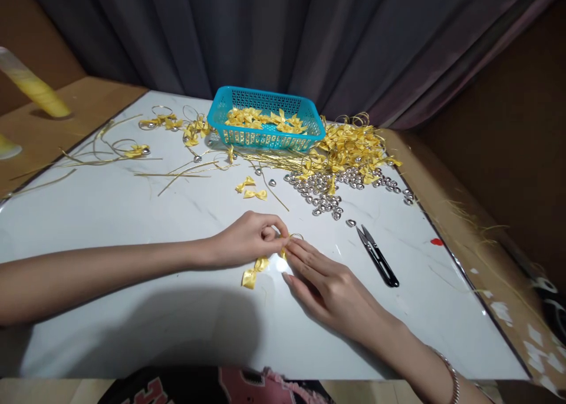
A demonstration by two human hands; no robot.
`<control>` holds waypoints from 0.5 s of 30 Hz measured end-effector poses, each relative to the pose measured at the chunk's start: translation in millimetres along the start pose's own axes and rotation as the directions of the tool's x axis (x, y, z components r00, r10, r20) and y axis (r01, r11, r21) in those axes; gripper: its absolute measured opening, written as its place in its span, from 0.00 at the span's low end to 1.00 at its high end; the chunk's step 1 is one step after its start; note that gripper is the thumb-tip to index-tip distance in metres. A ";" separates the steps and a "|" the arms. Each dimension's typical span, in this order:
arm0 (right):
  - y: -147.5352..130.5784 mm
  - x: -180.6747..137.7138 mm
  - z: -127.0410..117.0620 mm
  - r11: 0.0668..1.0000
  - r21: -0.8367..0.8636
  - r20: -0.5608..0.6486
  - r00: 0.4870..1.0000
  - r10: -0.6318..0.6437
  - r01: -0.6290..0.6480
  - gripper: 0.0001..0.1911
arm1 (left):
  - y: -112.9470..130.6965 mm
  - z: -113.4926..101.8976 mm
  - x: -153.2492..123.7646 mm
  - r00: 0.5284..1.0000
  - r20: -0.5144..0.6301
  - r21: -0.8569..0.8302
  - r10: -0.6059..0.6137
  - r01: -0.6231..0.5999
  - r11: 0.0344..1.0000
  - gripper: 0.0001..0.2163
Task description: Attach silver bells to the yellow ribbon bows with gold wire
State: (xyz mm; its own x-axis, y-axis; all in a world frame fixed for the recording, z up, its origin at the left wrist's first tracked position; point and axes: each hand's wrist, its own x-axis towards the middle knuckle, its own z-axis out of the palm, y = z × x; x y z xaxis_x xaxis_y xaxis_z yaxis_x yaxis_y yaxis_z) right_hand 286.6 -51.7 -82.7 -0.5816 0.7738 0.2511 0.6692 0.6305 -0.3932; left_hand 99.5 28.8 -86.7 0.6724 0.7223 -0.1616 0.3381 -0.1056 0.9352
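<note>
Thumb and forefinger of my left hand (pixel 252 239) are pinched on a small yellow ribbon bow (pixel 283 253), mostly hidden by the fingers. A thin gold cord (pixel 297 236) loops out just past the fingertips. My right hand (pixel 325 280) lies low over the table, fingers stretched out together and thumb apart, fingertips meeting the left ones at the bow. Another yellow bow (pixel 254 272) rests just below the left hand. Two more loose bows (pixel 255 194) lie beyond it. To the right of my right hand are black thread snips (pixel 378 256), blades pointing away.
A turquoise basket (pixel 267 141) holding yellow bows stands at the back. Beside it are a heap of corded bows (pixel 354 144) and many silver beads (pixel 325 203). Gold cords (pixel 186 171) lie at left. A yellow spool (pixel 38 88) stands far left. White scraps (pixel 502 312) lie at right.
</note>
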 end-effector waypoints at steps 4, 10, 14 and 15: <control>2.9 -2.4 -1.2 0.998 0.056 0.011 1.000 -0.002 0.001 0.21 | 0.9 0.4 0.4 1.000 -0.009 -0.010 -0.012 0.012 1.000 0.07; 4.1 -4.9 -3.0 0.994 0.105 0.043 0.999 0.030 -0.034 0.23 | 2.1 0.3 -0.2 1.000 -0.017 -0.014 -0.020 0.020 1.000 0.06; 3.6 -4.9 -2.5 0.996 0.074 0.042 0.998 0.043 -0.046 0.25 | 2.8 -0.1 -0.6 1.000 -0.014 -0.022 -0.024 0.024 0.999 0.06; 3.4 -4.5 -2.2 0.997 0.062 0.043 0.998 0.043 -0.046 0.26 | 2.9 -0.2 -0.7 1.000 -0.011 -0.022 -0.026 0.026 0.999 0.06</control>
State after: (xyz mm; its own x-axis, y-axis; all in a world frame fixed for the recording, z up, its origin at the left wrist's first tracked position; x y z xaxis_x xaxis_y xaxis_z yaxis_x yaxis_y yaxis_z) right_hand 292.6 -52.9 -83.2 -0.5711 0.7972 0.1958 0.6654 0.5893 -0.4582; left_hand 99.9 28.1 -83.8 0.6561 0.7324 -0.1822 0.3404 -0.0716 0.9375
